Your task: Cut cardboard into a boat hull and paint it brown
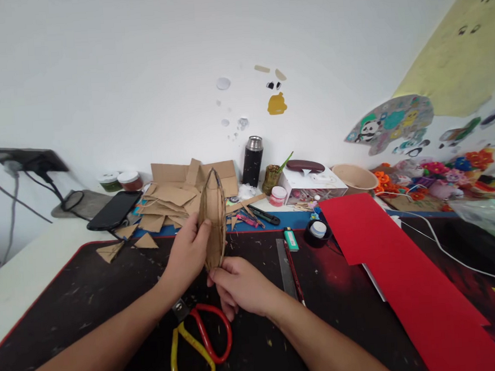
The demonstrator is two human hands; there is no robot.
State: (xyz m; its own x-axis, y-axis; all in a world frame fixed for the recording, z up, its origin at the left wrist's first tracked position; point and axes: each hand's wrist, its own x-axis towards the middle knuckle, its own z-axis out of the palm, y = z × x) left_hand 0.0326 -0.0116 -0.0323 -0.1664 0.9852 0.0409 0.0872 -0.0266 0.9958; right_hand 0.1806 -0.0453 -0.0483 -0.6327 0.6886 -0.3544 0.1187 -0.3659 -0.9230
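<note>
Holding cardboard hull (pixel 213 219) upright between us: left hand (pixel 188 254) closed on its side, right hand (pixel 241 287) pinching base; scissors (pixel 199 338) just below hands. We keep grip light, avoid crushing.

scissors (pixel 201 341), red paper (pixel 406 270), flask (pixel 252 161), phone (pixel 114 210)

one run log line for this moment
left hand: holds cardboard boat shape upright | right hand: pinches its lower end | scissors: on mat below hands | red sheet: right
</note>
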